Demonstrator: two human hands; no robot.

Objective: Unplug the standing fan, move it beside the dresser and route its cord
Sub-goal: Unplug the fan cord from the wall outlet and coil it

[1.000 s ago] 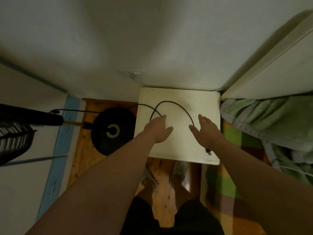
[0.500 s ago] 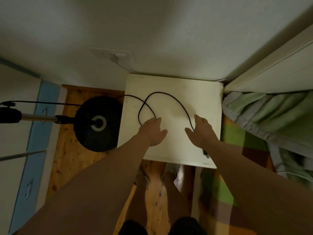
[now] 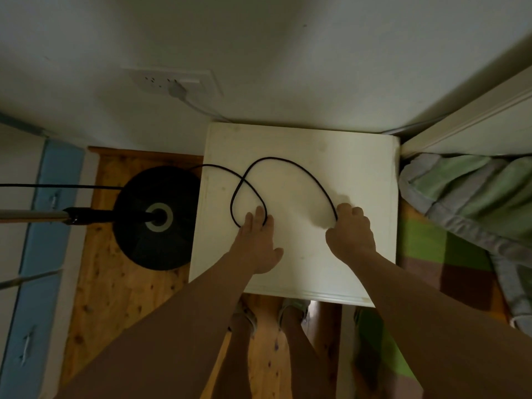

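Note:
The standing fan's round black base (image 3: 144, 203) rests on the wooden floor just left of a white dresser top (image 3: 359, 168); its pole (image 3: 86, 216) runs off the left edge. The fan's black cord (image 3: 290, 164) lies looped across the dresser top. My left hand (image 3: 257, 243) lies flat on the dresser, its fingertips pressing the left end of the loop. My right hand (image 3: 349, 233) is curled around the cord where the loop's right side comes down. The cord's plug end is hidden under my right hand and arm.
A wall socket (image 3: 172, 80) above the dresser holds a white plug with a white cable. A bed with a green-and-grey blanket (image 3: 466, 191) is at the right, a striped rug (image 3: 437, 254) beside it. Blue-fronted drawers (image 3: 37, 254) stand at the left. My feet are below the dresser's front edge.
The view has tilted up, so the wall socket shows. My right hand has closed on the cord; my left hand has slid forward onto the loop's left end.

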